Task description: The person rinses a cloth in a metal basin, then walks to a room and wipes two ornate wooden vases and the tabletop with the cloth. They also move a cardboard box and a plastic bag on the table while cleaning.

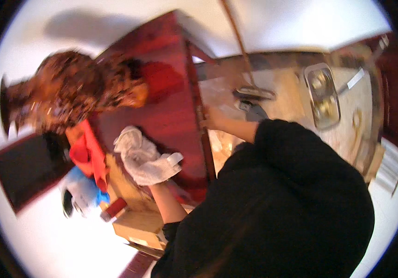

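My left hand [154, 189] is at a bunched beige cloth [140, 160], which covers the fingers and lies on the glossy dark red wooden surface [164, 118] of a piece of furniture. A pale tag-like patch shows on the cloth's right end. My right hand [213, 119] touches the right side edge of that red furniture, its fingers blurred against the wood. Both forearms come out of black sleeves.
A big brown carved wooden piece [70, 90] stands upper left. Beside it are red cloth [86, 154], a blue-and-white bag [81, 191], a red cylinder [115, 208] and a box [140, 226]. Rightward lie a long-handled brush [254, 93], a metal tray [334, 118] and a tape-like ring [356, 119].
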Tool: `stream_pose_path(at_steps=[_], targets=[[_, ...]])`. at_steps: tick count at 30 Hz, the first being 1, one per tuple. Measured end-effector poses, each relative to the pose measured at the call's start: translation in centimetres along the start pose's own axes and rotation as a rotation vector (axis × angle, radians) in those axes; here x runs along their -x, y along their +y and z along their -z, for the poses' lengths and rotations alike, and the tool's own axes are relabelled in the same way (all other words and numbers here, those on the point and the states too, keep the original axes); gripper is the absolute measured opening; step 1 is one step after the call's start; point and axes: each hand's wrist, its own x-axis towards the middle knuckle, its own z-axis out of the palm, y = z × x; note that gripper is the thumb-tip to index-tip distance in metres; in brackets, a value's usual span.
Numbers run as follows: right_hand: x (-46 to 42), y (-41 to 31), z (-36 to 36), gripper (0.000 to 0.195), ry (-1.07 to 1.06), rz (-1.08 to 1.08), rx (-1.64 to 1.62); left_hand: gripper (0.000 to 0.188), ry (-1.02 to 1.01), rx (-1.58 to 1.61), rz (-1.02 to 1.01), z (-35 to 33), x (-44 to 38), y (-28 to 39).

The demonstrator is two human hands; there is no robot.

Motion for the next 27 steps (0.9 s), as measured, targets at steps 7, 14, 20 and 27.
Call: stream_pose_path(at_steps=[7, 14, 20, 27], targets=[[1.1, -4.4, 8.4, 0.016, 0.342, 0.758, 0.048, 0.036, 0.227, -1.584, -0.069, -3.2, 3.8, 0.1], [3.7, -17.9, 4.2, 0.067, -0.683, 0.114, -0.418, 0.040, -0.052, -1.495, -0.025, -12.7, 9.6, 4.7], [3.2, -20.8, 0.2, 0.033, -0.842, 0.245, -0.325, 0.045, 0.250, -1.167, -0.186, -9.6, 14.7, 3.9], [5.2, -29.1, -3.1, 0.028, -0.871, 0.892, 0.179, 0.016, 1.050, -1.049, -0.480, -5.4, 23.9, 7.4]])
